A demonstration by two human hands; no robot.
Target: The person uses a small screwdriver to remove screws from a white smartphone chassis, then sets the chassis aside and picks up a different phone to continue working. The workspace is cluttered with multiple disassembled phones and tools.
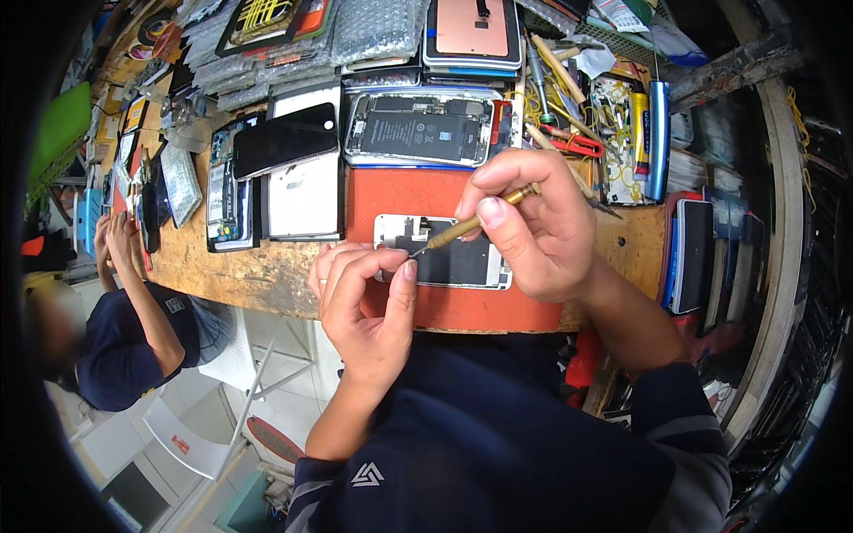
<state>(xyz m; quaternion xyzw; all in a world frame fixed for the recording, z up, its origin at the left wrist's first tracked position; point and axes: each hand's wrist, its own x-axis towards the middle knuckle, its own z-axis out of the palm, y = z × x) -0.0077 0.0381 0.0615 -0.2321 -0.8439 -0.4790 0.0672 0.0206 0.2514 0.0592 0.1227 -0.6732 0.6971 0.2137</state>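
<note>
My right hand (553,233) grips a brass-coloured precision screwdriver (458,229), its thin tip slanting down to the left. That tip meets the thumb and index finger of my left hand (366,298). Those two fingers are closed toward each other around the tip; anything small between them is too tiny to make out. Under both hands a phone screen assembly (466,269), white-rimmed with a dark back, lies on a red mat (435,311). My left fingers cover part of its left end.
Behind the mat lies an opened phone (422,129) with its battery showing. A black phone (286,140) rests to its left. Screwdrivers and red pliers (573,142) crowd the right back. Bubble-wrapped stacks (378,31) stand farther back. Another person (133,338) works at the left.
</note>
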